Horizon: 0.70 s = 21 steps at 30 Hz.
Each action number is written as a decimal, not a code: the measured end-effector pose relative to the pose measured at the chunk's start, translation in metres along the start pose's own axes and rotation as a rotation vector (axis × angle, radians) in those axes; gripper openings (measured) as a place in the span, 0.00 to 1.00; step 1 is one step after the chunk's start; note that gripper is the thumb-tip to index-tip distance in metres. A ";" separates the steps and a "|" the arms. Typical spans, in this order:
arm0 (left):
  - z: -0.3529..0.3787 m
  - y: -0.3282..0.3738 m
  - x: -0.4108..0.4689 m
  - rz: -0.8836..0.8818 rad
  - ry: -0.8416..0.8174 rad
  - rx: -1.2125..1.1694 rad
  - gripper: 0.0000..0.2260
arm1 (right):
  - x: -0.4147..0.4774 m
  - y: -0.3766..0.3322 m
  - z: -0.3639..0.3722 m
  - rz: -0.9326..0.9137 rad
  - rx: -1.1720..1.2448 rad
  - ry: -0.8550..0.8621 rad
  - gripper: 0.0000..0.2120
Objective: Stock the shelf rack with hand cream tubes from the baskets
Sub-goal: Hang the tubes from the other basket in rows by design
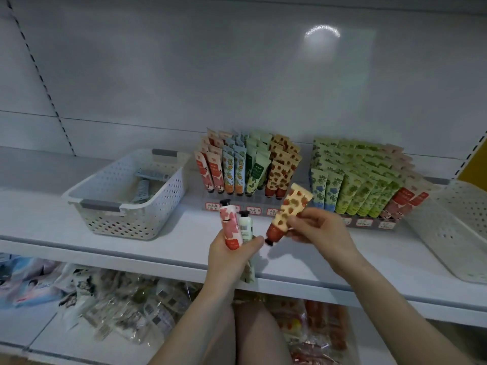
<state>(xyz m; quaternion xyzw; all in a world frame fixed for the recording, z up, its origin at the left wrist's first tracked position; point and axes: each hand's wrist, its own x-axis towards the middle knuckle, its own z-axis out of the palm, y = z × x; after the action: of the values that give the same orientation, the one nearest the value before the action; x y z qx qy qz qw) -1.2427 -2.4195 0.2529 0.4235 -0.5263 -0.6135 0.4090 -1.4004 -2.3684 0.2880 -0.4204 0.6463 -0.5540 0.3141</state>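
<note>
My left hand (232, 255) grips two hand cream tubes caps-up: a pink flowered tube (229, 224) and a white-green tube (245, 225). My right hand (320, 229) pinches a cream tube with red strawberries (287, 209), tilted with its dark cap down-left near my left thumb. Both hands hover over the white shelf (163, 248), just in front of the left display rack (245, 167) packed with upright tubes in colour rows. A second rack (363, 185) of blue, green and pink tubes stands to its right. The white perforated basket (131, 196) at left holds a few tubes.
Another white basket (453, 227) sits at the shelf's right end. The lower shelf (110, 306) holds plastic-wrapped packets. The white back panel rises behind the racks. My knee (258, 335) shows below the shelf edge.
</note>
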 end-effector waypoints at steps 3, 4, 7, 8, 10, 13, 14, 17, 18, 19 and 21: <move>-0.010 -0.002 0.006 -0.023 0.065 -0.029 0.07 | 0.028 0.000 -0.016 -0.184 -0.301 0.294 0.06; -0.013 -0.002 0.007 -0.022 0.075 -0.042 0.06 | 0.038 -0.001 -0.020 -0.225 -0.363 0.361 0.08; -0.017 -0.003 0.010 -0.033 0.080 -0.071 0.06 | 0.063 0.000 -0.025 -0.266 -0.427 0.408 0.10; -0.018 -0.003 0.011 -0.038 0.080 -0.073 0.05 | 0.068 0.000 -0.024 -0.273 -0.443 0.395 0.09; -0.019 -0.005 0.013 -0.043 0.078 -0.075 0.05 | 0.074 0.001 -0.019 -0.287 -0.460 0.343 0.08; -0.020 -0.007 0.014 -0.043 0.076 -0.068 0.05 | 0.082 0.004 -0.008 -0.299 -0.417 0.241 0.04; -0.021 -0.007 0.014 -0.044 0.074 -0.068 0.05 | 0.085 0.004 -0.005 -0.306 -0.423 0.232 0.03; -0.023 -0.007 0.014 -0.042 0.067 -0.068 0.05 | 0.097 0.003 0.000 -0.307 -0.400 0.242 0.02; -0.024 -0.007 0.014 -0.044 0.065 -0.069 0.05 | 0.100 0.001 0.002 -0.299 -0.387 0.234 0.03; -0.024 -0.008 0.014 -0.048 0.064 -0.071 0.05 | 0.103 0.000 0.004 -0.294 -0.376 0.224 0.03; -0.025 -0.009 0.014 -0.056 0.064 -0.079 0.05 | 0.107 -0.002 0.006 -0.285 -0.368 0.207 0.03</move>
<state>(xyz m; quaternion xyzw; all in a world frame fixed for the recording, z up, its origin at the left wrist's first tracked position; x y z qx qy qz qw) -1.2236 -2.4394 0.2408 0.4412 -0.4763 -0.6311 0.4244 -1.4427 -2.4668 0.2952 -0.4984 0.6991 -0.5059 0.0830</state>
